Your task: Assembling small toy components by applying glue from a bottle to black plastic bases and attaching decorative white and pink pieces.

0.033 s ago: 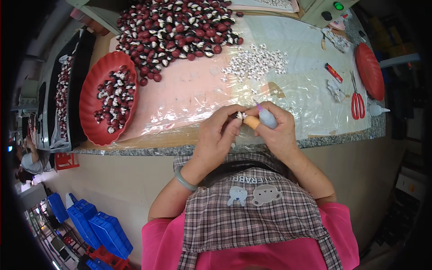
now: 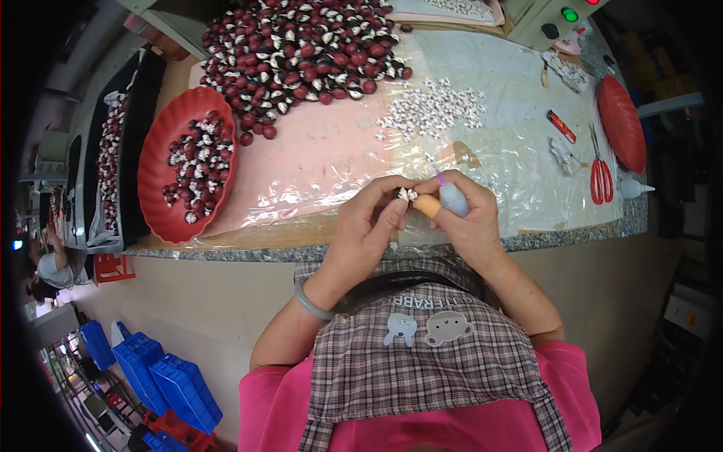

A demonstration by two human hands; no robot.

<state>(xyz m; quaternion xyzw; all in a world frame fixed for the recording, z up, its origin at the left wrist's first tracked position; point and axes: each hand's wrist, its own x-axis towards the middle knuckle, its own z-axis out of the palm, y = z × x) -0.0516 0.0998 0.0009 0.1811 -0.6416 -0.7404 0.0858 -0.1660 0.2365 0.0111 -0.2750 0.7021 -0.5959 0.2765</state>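
Note:
My left hand (image 2: pixel 367 226) pinches a small dark piece with a white flower-like part (image 2: pixel 407 194) between thumb and fingers, just over the table's near edge. My right hand (image 2: pixel 476 218) is wrapped round a small squeeze bottle (image 2: pixel 454 200) with a pale body and a purple tip. An orange finger cot (image 2: pixel 428 206) covers one right fingertip, which is close against the white part. The two hands meet around the small piece, so their fingers partly hide it. Beyond them lie many loose small white pieces (image 2: pixel 433 109).
A heap of dark red, black and white pieces (image 2: pixel 316 56) covers the far left. Some finished-looking ones fill a red scalloped tray (image 2: pixel 151 184). At right are red-handled scissors (image 2: pixel 601 181), another red tray (image 2: pixel 622 124) and a second squeeze bottle (image 2: pixel 634 188). Blue crates (image 2: pixel 184 392) stand at lower left.
The whole view has shifted very slightly. Both hands keep the same hold, with the small piece and the bottle still together.

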